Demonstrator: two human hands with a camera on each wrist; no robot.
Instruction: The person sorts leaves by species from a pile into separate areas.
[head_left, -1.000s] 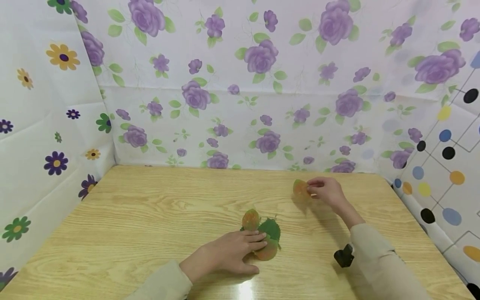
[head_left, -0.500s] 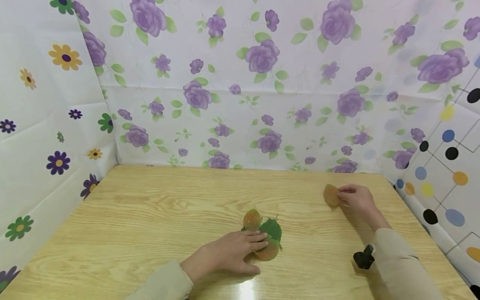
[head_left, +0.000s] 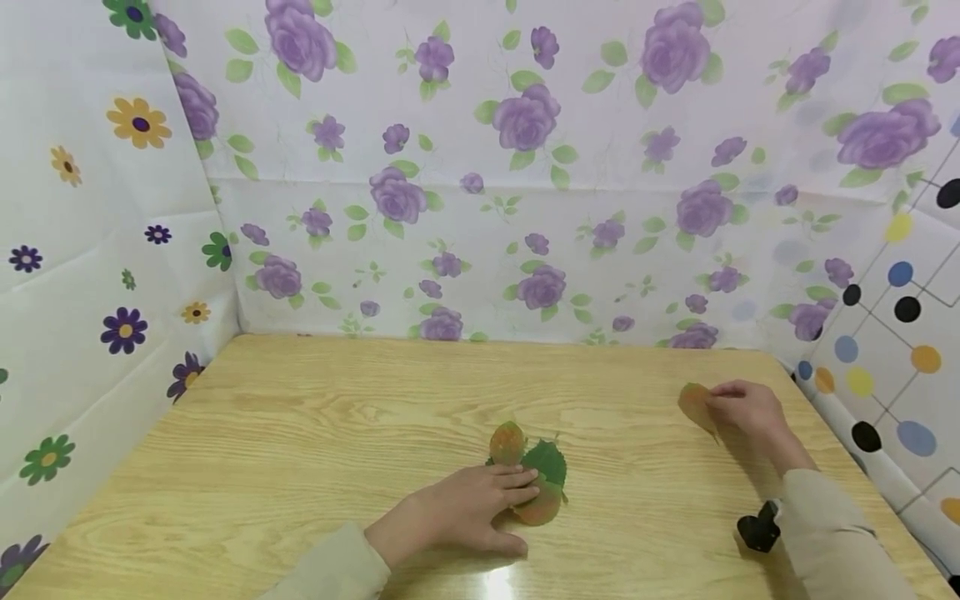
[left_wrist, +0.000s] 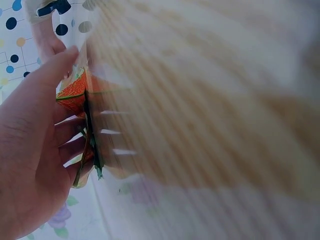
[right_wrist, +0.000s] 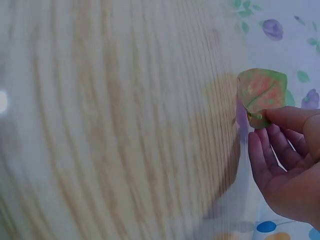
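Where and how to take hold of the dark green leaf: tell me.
Pinch the dark green leaf probably best at its right edge, coming from the right: that rim lies exposed, while the left grip reaches over its left side.

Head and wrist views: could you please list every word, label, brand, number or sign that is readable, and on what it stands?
None can be read: the leaves, tabletop and patterned cloths show no lettering.
Any marking on the black device is too small to read.
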